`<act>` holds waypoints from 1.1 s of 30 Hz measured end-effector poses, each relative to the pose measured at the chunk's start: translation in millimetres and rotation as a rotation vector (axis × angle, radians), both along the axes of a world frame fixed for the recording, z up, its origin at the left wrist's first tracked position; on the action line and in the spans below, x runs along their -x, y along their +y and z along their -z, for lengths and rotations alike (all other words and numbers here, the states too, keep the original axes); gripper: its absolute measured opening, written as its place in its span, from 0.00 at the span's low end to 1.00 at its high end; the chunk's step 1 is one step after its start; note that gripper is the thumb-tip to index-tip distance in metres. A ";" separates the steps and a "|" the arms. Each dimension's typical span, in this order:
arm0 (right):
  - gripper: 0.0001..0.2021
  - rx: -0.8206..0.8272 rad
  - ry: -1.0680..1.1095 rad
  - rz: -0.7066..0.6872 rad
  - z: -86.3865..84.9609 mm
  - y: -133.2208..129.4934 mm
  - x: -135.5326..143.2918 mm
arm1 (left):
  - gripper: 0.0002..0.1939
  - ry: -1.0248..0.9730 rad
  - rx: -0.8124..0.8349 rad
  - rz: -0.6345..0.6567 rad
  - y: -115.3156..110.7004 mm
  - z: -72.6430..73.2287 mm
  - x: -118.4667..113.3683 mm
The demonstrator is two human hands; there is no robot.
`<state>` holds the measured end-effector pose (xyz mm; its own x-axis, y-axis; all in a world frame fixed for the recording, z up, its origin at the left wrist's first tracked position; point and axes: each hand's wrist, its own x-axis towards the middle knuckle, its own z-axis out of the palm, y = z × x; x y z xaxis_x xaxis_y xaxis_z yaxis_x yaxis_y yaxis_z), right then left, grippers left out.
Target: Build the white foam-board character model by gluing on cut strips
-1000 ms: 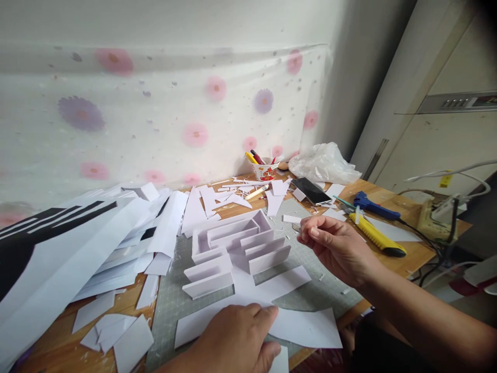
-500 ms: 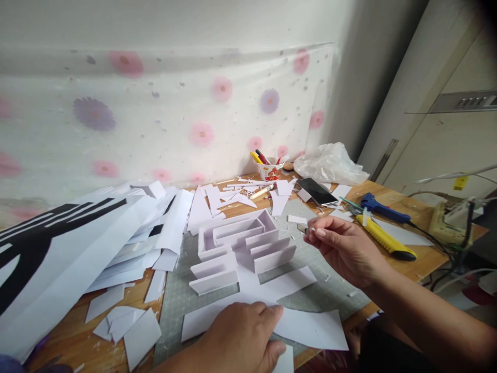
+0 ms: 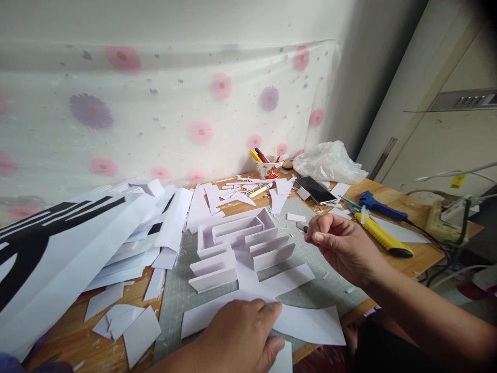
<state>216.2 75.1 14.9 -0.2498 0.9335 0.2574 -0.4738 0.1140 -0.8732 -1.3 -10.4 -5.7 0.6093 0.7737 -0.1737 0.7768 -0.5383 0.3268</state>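
Note:
My left hand (image 3: 243,326) lies flat over the lower part of a white cut-out board shape (image 3: 310,324), fingers stretched and thumb apart. Thin white walls (image 3: 274,256) stand upright on the upper part of this shape, forming a raised outline. To the right of it, my right hand (image 3: 341,246) is held above the cutting mat (image 3: 174,311) with thumb and fingertips pinched together. What the pinch holds is too small to make out. A small dark and metallic piece (image 3: 302,227) shows right beside these fingertips; whether they touch it I cannot tell.
At right lie a yellow utility knife (image 3: 382,235), a blue glue gun (image 3: 382,206) with its cord, and a phone (image 3: 316,190). A cup of pens (image 3: 269,168) and a plastic bag (image 3: 330,161) stand behind. White offcuts (image 3: 142,331) and printed sheets (image 3: 85,233) cover the left.
The view has shifted very slightly. A white bit at my right fingertips no longer shows, and the fingers have turned a little. My left hand stays on the board.

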 end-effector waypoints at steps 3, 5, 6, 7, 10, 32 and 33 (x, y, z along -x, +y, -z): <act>0.10 -0.024 -0.004 -0.025 -0.9 -1.7 -0.7 | 0.20 -0.041 -0.024 -0.016 -1.8 1.3 0.9; 0.10 -0.022 -0.003 -0.044 -1.1 -2.2 -2.5 | 0.19 -0.065 -0.035 -0.020 -3.1 2.1 1.5; 0.10 -0.016 -0.002 -0.043 -1.0 -2.0 -4.1 | 0.18 -0.072 -0.036 -0.022 -3.7 2.4 1.8; 0.09 -0.008 -0.003 -0.036 -0.6 -1.6 -5.9 | 0.19 -0.076 -0.034 -0.024 -4.1 2.4 1.9; 0.06 0.010 -0.032 -0.008 1.9 0.8 -12.5 | 0.19 -0.085 -0.019 -0.034 -4.8 0.9 1.9; 0.14 -0.336 -0.901 -0.344 3.9 -31.8 7.3 | 0.10 -0.284 -0.554 -0.154 7.7 -10.4 9.0; 0.13 -0.328 -0.877 -0.336 5.8 -33.5 12.1 | 0.10 -0.297 -0.580 -0.135 6.9 -10.5 8.3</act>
